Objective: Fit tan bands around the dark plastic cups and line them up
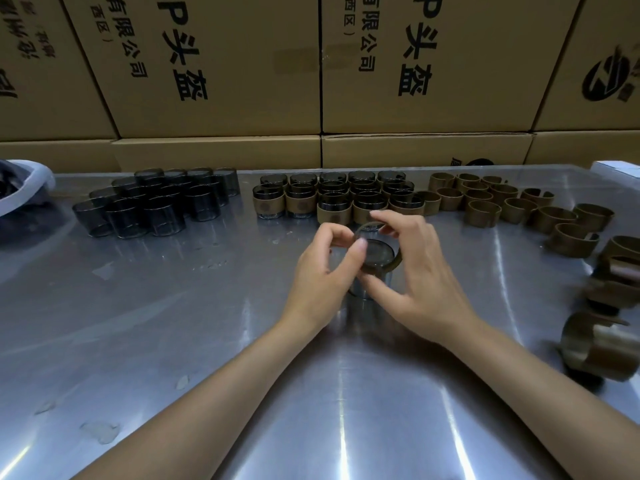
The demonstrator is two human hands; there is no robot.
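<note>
- Upper left of the frame: a cluster of bare dark see-through plastic cups (156, 202) stood on the shiny steel table (173, 323); I counted about fifteen, though the back ones overlapped too much to be sure.
- Upper centre: the finished dark cups wearing tan bands (332, 197) stood lined up in rows of five across; I made out roughly eighteen, the rear rows partly hidden.
- Upper right, curving down the right edge: loose tan bands curled into open rings (512, 206), about twenty, the nearest ones blurred.
- Centre of the frame: one dark cup (375, 251) was in my hands, just below the finished rows, with a tan band (396, 263) round its right side.
- My left hand (325, 271) had its fingers curled, thumb and forefinger pinching the cup's left rim.
- My right hand (419, 271) arched over the cup, fingertips pinching the far rim and thumb pressed against the band below.
- Both forearms came in from the bottom edge, converging on the cup.
- Along the top: stacked brown cardboard boxes (225, 64) with black print.
</note>
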